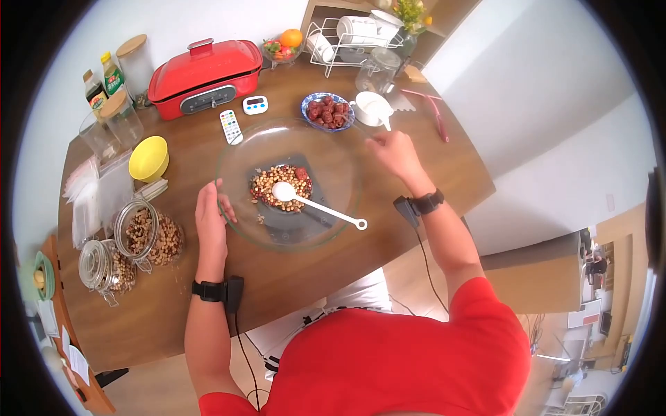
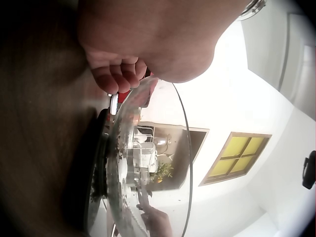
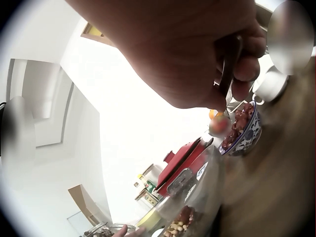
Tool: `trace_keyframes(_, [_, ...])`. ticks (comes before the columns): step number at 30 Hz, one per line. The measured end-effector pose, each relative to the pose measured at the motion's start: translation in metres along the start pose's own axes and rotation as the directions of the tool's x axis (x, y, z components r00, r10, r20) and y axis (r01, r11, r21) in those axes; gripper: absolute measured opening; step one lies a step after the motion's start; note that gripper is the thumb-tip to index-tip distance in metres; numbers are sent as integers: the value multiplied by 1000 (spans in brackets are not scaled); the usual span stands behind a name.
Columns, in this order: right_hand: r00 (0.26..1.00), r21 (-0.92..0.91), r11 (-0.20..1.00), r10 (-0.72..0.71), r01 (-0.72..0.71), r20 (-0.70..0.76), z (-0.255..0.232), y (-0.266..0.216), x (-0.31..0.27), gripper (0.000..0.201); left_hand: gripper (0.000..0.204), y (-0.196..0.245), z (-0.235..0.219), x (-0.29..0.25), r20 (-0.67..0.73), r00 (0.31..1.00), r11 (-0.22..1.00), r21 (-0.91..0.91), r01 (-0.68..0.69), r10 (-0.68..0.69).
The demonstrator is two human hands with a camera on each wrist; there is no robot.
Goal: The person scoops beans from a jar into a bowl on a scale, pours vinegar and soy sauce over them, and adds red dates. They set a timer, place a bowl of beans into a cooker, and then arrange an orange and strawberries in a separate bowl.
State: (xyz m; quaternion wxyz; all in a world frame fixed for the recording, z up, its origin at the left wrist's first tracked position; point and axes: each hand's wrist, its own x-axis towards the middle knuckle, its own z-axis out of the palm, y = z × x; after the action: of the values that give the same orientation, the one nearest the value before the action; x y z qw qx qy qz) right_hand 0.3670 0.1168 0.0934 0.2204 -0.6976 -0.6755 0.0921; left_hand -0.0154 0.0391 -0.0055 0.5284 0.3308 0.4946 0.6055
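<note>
A large clear glass bowl [image 1: 333, 208] stands on a dark grey, flat-looking base, with mixed grains, beans and red pieces [image 1: 267, 186] at its bottom. A white long-handled spoon [image 1: 326, 210] lies in it, bowl on the grains. My left hand [image 1: 211, 218] rests against the bowl's left side, fingers loosely bent along the glass. My right hand [image 1: 399, 158] grips the handle of another white spoon [image 1: 387, 123] by the white cup [image 1: 362, 111]; the spoon's head overlaps the cup in the head view. Red dates fill a blue-and-white bowl [image 3: 253, 133] beside the cup.
Left of the bowl are two open glass jars of grains and nuts [image 1: 166, 239], a yellow bowl [image 1: 149, 158] and plastic bags [image 1: 87, 194]. A red electric cooker [image 1: 208, 76], remote [image 1: 231, 127], timer [image 1: 255, 105], dish rack [image 1: 354, 41] and glass jar [image 1: 380, 68] stand behind.
</note>
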Motion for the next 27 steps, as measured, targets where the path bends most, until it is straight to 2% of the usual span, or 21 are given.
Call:
trace_keyframes(3, [999, -9, 1000, -20, 20, 34, 10, -3, 1, 32, 44, 0, 0, -3, 5, 1000, 1000, 6, 5, -5])
trace_keyframes(5, [995, -59, 993, -97, 98, 13, 13, -4, 8, 34, 44, -1, 0, -2, 10, 1000, 1000, 9, -1, 1])
trace_keyframes(8, [996, -111, 991, -67, 74, 63, 18, -7, 17, 35, 44, -1, -1, 0, -2, 1000, 1000, 2, -1, 1])
trace_keyframes(15, [991, -151, 982, -100, 113, 93, 31, 0, 29, 34, 45, -1, -1, -1, 2, 1000, 1000, 10, -1, 1])
trace_keyframes(17, [984, -95, 981, -176, 172, -38, 32, 5, 27, 35, 45, -1, -1, 0, -5, 1000, 1000, 15, -6, 6])
trace_keyframes(20, [981, -19, 982, -189, 188, -42, 11, -22, 8, 32, 44, -2, -1, -1, -59, 998, 1000, -7, 27, -27])
trace_keyframes(21, [979, -10, 980, -201, 201, -15, 4, -39, -2, 32, 44, -5, -3, 1, -21, 1000, 1000, -17, 7, -7])
trace_keyframes(23, [977, 99, 986, -145, 131, 154, -13, -65, -26, 26, 45, -5, -6, 2, 32, 999, 1000, 10, -22, 22])
trace_keyframes(24, [977, 101, 986, -144, 129, 160, -14, -70, -34, 26, 45, -6, -6, 2, 28, 999, 1000, 12, -17, 16])
trace_keyframes(26, [928, 38, 954, -297, 296, 224, -10, -80, -44, 23, 46, -5, -4, 2, 27, 999, 999, 21, -25, 25])
trace_keyframes(27, [909, 11, 946, -315, 325, 271, -8, -82, -45, 24, 46, -5, -3, 2, 33, 999, 999, 21, -26, 26])
